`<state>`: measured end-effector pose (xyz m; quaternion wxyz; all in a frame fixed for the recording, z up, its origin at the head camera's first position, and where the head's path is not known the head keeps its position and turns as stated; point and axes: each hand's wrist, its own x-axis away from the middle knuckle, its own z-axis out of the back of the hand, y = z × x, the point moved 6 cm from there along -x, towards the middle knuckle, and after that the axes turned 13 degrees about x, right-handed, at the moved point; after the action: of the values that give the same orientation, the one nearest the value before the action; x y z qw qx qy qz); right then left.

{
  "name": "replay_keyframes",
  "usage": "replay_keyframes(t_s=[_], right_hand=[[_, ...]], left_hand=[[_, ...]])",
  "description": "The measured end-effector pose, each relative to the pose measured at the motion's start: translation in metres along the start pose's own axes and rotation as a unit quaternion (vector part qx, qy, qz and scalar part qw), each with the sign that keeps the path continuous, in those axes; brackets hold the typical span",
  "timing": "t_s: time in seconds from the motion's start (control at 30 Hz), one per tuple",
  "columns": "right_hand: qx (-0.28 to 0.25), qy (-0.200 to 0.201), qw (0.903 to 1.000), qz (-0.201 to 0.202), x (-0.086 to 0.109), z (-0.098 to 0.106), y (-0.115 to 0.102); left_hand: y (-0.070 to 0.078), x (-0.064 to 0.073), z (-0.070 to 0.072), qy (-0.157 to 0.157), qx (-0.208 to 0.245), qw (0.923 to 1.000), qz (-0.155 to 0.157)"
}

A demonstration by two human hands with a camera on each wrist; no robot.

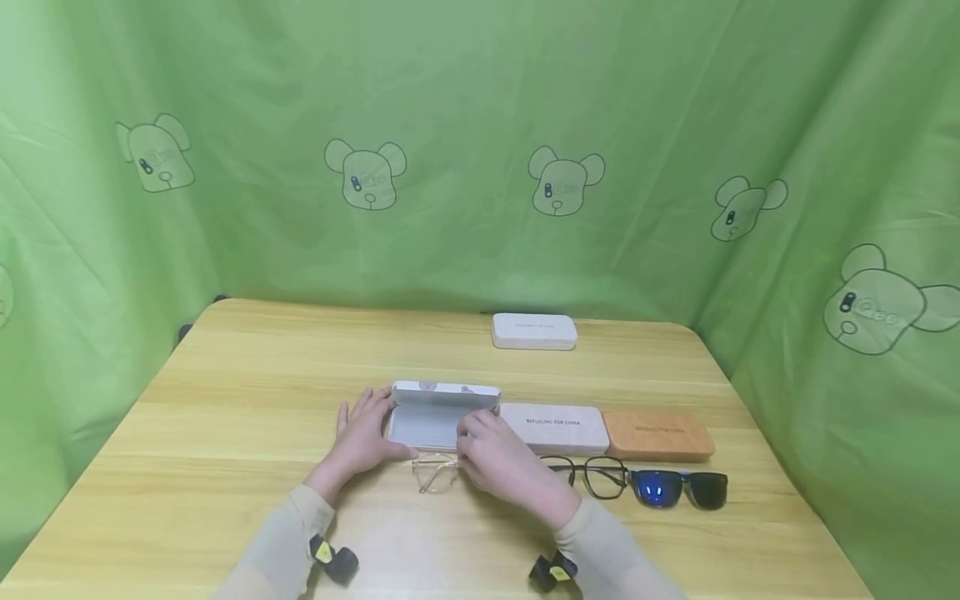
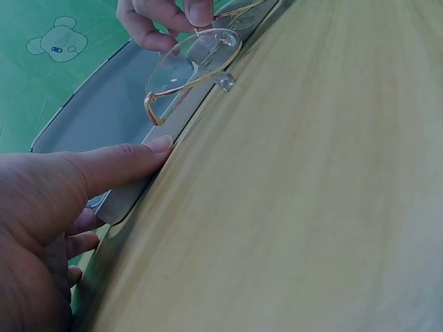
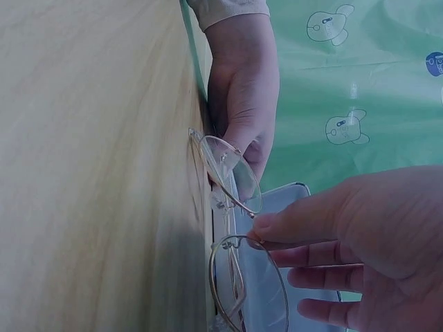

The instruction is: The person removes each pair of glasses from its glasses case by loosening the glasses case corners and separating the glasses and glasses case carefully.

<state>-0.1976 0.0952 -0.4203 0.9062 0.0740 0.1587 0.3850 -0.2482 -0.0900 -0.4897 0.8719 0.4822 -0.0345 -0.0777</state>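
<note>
I judge gold glasses (image 1: 437, 473) light, fragile; bridge safest | right grip (image 1: 497, 458) pinches there, before open case (image 1: 423, 427) | left grip (image 1: 363, 437) holds case

A pair of eyeglasses with a thin gold-coloured metal frame and clear, rounded lenses (image 1: 432, 475) was below and slightly left of the head view's centre, its slim temples folded behind the lenses. The right hand (image 1: 491, 454) pinched it at the bridge, just in front of an oblong hard case, pale-rimmed with a grey interior (image 1: 426, 427). The case stood open, its patterned whitish lid raised at the far side; the left hand (image 1: 365, 437) touched its left end and front rim.
</note>
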Motion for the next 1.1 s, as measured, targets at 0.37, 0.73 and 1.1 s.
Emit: replay_keyframes(t_s=[0.37,0.73,1.1], right_hand=[[-0.003,-0.008,1.0000,-0.001,0.0007,-0.0044,-0.0007],[-0.001,-0.012,0.9999,-0.006,0.0005,-0.0069,0.0001],[-0.006,-0.018,0.9998,-0.009,0.0002,-0.0079,0.0006]], left_hand=[[-0.0007,-0.0001,-0.0003,0.002,-0.001,1.0000,-0.004],[-0.0014,0.0002,0.0001,0.004,-0.002,1.0000,-0.001],[-0.0013,0.0008,0.0003,0.005,0.000,1.0000,0.000]])
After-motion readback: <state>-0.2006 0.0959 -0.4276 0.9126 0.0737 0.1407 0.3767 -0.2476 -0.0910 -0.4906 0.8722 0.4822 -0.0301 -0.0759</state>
